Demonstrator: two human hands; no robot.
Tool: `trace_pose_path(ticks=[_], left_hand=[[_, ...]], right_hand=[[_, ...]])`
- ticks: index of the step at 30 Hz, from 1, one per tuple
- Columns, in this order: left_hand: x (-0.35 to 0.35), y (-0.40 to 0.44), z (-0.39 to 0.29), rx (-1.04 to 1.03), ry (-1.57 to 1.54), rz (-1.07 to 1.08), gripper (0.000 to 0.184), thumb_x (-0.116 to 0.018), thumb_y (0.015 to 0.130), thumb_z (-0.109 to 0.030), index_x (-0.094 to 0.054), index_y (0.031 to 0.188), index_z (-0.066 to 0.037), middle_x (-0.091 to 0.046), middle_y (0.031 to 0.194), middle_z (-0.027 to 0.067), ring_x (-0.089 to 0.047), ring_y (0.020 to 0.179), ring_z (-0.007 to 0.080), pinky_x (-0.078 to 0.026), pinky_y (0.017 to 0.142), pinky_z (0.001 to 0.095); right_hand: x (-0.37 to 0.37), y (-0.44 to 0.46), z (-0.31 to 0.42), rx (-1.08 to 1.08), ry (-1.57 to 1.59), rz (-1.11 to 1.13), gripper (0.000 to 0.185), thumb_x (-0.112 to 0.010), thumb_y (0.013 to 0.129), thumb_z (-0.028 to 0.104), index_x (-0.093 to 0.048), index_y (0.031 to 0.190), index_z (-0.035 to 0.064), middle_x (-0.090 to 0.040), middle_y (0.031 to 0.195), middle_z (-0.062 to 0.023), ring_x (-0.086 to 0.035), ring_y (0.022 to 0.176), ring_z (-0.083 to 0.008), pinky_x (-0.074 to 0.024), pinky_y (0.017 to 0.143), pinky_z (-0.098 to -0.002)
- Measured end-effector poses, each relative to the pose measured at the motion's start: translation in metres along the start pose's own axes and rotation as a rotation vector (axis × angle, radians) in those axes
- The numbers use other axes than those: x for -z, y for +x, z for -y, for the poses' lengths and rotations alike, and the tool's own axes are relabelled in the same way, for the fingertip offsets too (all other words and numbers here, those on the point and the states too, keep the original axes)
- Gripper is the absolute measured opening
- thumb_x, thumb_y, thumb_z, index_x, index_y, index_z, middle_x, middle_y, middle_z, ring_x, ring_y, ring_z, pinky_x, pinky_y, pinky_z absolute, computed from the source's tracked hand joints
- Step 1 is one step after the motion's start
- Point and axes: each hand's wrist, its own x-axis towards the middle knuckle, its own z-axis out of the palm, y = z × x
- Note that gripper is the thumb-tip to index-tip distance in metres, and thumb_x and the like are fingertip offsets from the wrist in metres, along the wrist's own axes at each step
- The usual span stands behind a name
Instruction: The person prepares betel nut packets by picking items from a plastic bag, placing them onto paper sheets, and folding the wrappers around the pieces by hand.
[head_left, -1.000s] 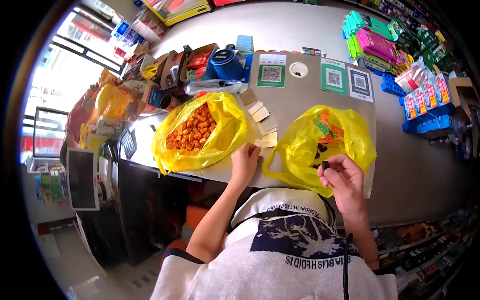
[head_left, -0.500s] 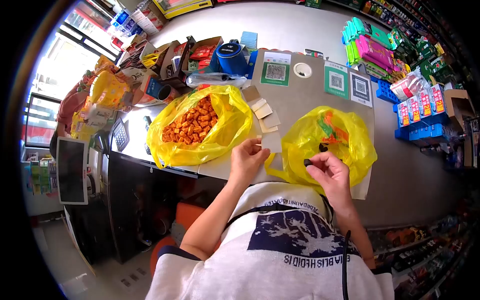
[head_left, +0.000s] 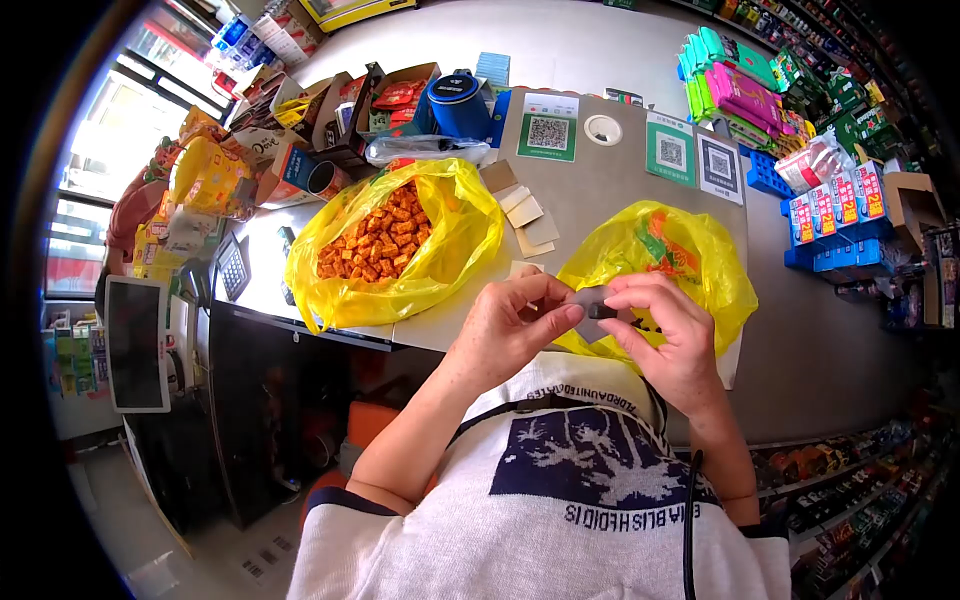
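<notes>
My left hand (head_left: 505, 335) pinches a small thin square of paper (head_left: 590, 331), which looks grey in shadow. Against it, my right hand (head_left: 668, 335) holds a small dark lump (head_left: 601, 311) between thumb and fingers. Both hands meet over the near edge of a yellow plastic bag (head_left: 727, 300); inside it are orange and green wrappers or print (head_left: 665, 245) and a few dark bits. On the left stands another open yellow bag (head_left: 465, 215) full of small orange-red wrapped cubes (head_left: 378, 240). Between the bags lie several pale paper squares (head_left: 530, 222).
QR code cards (head_left: 548, 128) lie at the counter's far side, near a round hole (head_left: 603, 130). A blue canister (head_left: 458, 105) and snack boxes (head_left: 405, 95) line the back left. A monitor (head_left: 139, 345) stands far left; stacked goods (head_left: 838, 215) stand right.
My left hand has lifted a paper square off the counter and moved right. My right hand has brought the dark lump left onto it, so both hands now meet.
</notes>
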Motion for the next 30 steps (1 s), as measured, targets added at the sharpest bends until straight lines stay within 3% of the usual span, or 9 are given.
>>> trace_pose_path(ticks=[6, 9, 14, 30], left_hand=[[-0.008, -0.001, 0.003, 0.096, -0.398, 0.037, 0.023, -0.059, 0.087, -0.013, -0.061, 0.099, 0.007, -0.063, 0.083, 0.0059, -0.060, 0.073, 0.0104, -0.050, 0.066, 0.0217], [-0.008, -0.004, -0.003, 0.154, -0.422, 0.018, 0.021, -0.058, 0.087, -0.011, -0.061, 0.098, 0.006, -0.064, 0.088, 0.0076, -0.062, 0.078, 0.0137, -0.053, 0.070, 0.0273], [-0.007, -0.006, -0.007, 0.132, -0.374, 0.026, 0.020, -0.056, 0.088, -0.010, -0.062, 0.097, 0.006, -0.063, 0.086, 0.0080, -0.062, 0.077, 0.0135, -0.054, 0.068, 0.0271], [-0.004, -0.008, -0.016, 0.118, -0.422, 0.031, 0.021, -0.056, 0.087, -0.011, -0.061, 0.098, 0.007, -0.064, 0.089, 0.0096, -0.061, 0.076, 0.0136, -0.054, 0.069, 0.0291]], right_hand=[[0.000, -0.001, 0.000, 0.005, -0.038, -0.001, 0.022, -0.069, 0.070, -0.002, -0.056, 0.088, 0.0013, -0.058, 0.095, -0.0124, -0.060, 0.084, -0.0262, -0.0503, 0.069, -0.0313], [-0.004, -0.004, 0.003, -0.009, -0.080, -0.008, 0.023, -0.069, 0.069, -0.002, -0.056, 0.088, 0.0020, -0.056, 0.099, -0.0116, -0.058, 0.088, -0.0266, -0.0490, 0.072, -0.0326], [-0.007, -0.009, 0.003, 0.034, -0.186, -0.005, 0.024, -0.070, 0.069, -0.001, -0.057, 0.088, 0.0023, -0.054, 0.103, -0.0108, -0.054, 0.092, -0.0273, -0.0451, 0.079, -0.0359], [-0.006, -0.001, 0.010, 0.168, -0.339, -0.037, 0.026, -0.071, 0.064, 0.002, -0.058, 0.087, 0.0029, -0.055, 0.104, -0.0104, -0.055, 0.089, -0.0253, -0.0406, 0.077, -0.0386]])
